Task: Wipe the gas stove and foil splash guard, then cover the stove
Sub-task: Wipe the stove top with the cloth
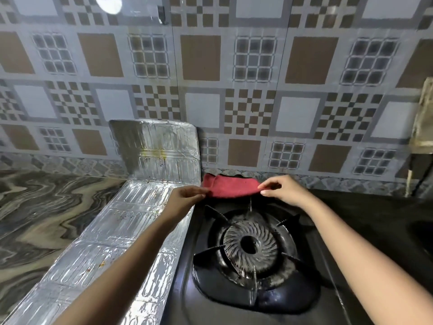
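Observation:
A black single-burner gas stove (253,245) sits in front of me, its round burner and pan support bare. A red cloth (230,188) is stretched above the stove's far edge, near the wall. My left hand (185,195) pinches the cloth's left end and my right hand (283,188) pinches its right end. The foil splash guard (131,221) stands along the stove's left side and folds upright at the back corner, with yellow and brown spots on it.
A patterned tile wall (253,102) rises right behind the stove. Marbled countertop (42,207) spreads to the left of the foil. Dark counter (375,207) lies to the right, with a pale cloth (424,118) hanging at the right edge.

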A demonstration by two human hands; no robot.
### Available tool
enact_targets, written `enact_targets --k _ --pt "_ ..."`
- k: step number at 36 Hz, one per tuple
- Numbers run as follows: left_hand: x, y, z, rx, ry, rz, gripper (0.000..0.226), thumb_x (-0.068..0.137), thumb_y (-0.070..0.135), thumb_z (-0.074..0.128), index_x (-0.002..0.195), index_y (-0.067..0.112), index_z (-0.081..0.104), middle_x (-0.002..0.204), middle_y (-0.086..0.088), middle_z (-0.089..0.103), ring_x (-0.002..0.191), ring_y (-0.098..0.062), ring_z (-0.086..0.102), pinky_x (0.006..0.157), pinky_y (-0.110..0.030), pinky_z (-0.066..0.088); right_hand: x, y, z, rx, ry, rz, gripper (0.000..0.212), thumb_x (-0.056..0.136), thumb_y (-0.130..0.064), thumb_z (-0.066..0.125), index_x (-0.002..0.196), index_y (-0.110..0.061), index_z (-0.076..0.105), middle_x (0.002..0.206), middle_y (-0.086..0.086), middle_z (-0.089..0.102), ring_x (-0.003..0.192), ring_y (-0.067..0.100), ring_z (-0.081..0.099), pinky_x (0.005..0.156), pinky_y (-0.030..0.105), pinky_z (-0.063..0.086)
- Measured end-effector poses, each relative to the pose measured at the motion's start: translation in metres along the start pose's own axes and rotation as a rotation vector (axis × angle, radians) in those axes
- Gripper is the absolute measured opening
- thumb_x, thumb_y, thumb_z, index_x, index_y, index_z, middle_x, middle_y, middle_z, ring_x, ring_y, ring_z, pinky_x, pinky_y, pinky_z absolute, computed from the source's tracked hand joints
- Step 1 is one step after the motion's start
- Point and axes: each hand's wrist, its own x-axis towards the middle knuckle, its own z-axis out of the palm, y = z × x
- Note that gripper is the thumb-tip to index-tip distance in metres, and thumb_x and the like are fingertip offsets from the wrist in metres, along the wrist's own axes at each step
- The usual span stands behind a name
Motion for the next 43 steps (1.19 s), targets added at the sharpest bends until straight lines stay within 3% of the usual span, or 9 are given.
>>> enact_targets --k 4,6,12,16,21,25,29,36,43 --pt "-0.006 -0.006 -0.002 0.001 0.076 -0.041 0.028 0.080 -0.011 0.061 0.107 -0.005 0.064 0.071 0.012 0.073 0.072 -0.001 0.067 0.068 -0.008 0.050 -0.004 0.000 -0.005 -0.008 -0.061 -0.011 0.016 0.085 -0.022 0.065 0.100 -0.017 0.071 0.106 -0.004 0.064 0.100 0.009 0.053 0.088 0.024 0.032" --pt "-0.009 -0.011 -0.003 -0.002 0.112 -0.056 0.033 0.079 -0.008 0.064 0.112 -0.002 0.062 0.089 0.002 0.071 0.083 -0.002 0.066 0.082 -0.014 0.050 -0.003 0.001 -0.008 0.000 -0.039 -0.051 0.013 0.085 -0.023 0.065 0.096 -0.021 0.071 0.102 -0.006 0.064 0.101 0.010 0.055 0.089 0.026 0.034" --pt "-0.013 -0.021 0.000 -0.042 0.122 -0.161 0.047 0.084 0.002 0.063 0.129 0.003 0.050 0.126 -0.009 0.057 0.118 -0.021 0.053 0.103 -0.032 0.040 0.017 -0.012 -0.004 0.012 -0.032 -0.218 0.015 0.089 -0.021 0.060 0.094 -0.033 0.067 0.108 -0.007 0.065 0.106 0.012 0.056 0.100 0.034 0.040" --pt "-0.015 -0.023 0.004 -0.104 0.097 -0.214 0.036 0.089 0.002 0.055 0.125 0.005 0.053 0.117 -0.005 0.062 0.107 -0.020 0.057 0.100 -0.037 0.042 0.041 -0.031 0.013 -0.105 -0.190 -0.332 0.026 0.092 -0.021 0.055 0.117 -0.024 0.062 0.130 -0.001 0.057 0.123 0.017 0.048 0.109 0.037 0.032" --pt "-0.008 -0.020 0.006 -0.125 0.032 -0.218 0.031 0.090 -0.002 0.047 0.098 0.024 0.061 0.096 0.009 0.065 0.088 -0.007 0.060 0.087 -0.026 0.046 0.069 -0.050 0.036 -0.324 -0.475 -0.376 0.043 0.095 -0.031 0.047 0.137 -0.038 0.039 0.153 -0.005 0.027 0.140 0.018 0.026 0.116 0.045 0.018" --pt "-0.004 -0.024 0.003 -0.184 0.014 -0.251 0.036 0.090 -0.004 0.043 0.116 0.019 0.055 0.101 0.009 0.064 0.092 -0.008 0.059 0.089 -0.027 0.044 0.085 -0.054 0.056 -0.453 -0.626 -0.369 0.053 0.096 -0.038 0.042 0.145 -0.037 0.021 0.158 -0.008 0.008 0.145 0.015 0.007 0.119 0.044 0.004" --pt "0.000 -0.026 0.001 -0.236 -0.027 -0.276 0.043 0.088 -0.008 0.039 0.123 0.014 0.052 0.110 0.004 0.063 0.102 -0.014 0.058 0.092 -0.029 0.045 0.096 -0.050 0.068 -0.480 -0.626 -0.379 0.057 0.097 -0.039 0.037 0.147 -0.033 0.010 0.158 -0.008 -0.001 0.146 0.016 -0.001 0.116 0.038 -0.003" --pt "0.008 -0.030 0.001 -0.240 -0.051 -0.295 0.043 0.087 -0.007 0.038 0.119 0.015 0.053 0.120 -0.005 0.060 0.112 -0.021 0.055 0.101 -0.040 0.041 0.099 -0.041 0.080 -0.557 -0.516 -0.337 0.052 0.096 -0.052 0.022 0.145 -0.043 0.006 0.158 -0.012 0.000 0.146 0.022 0.001 0.118 0.048 -0.004" --pt "0.018 -0.026 0.006 -0.131 0.045 -0.298 0.027 0.087 -0.001 0.046 0.110 0.012 0.054 0.106 -0.004 0.059 0.098 -0.018 0.055 0.088 -0.033 0.044 0.104 -0.030 0.072 -0.451 -0.481 -0.215 0.052 0.094 -0.057 0.024 0.144 -0.046 0.014 0.158 -0.004 0.012 0.145 0.022 0.012 0.117 0.046 0.012"
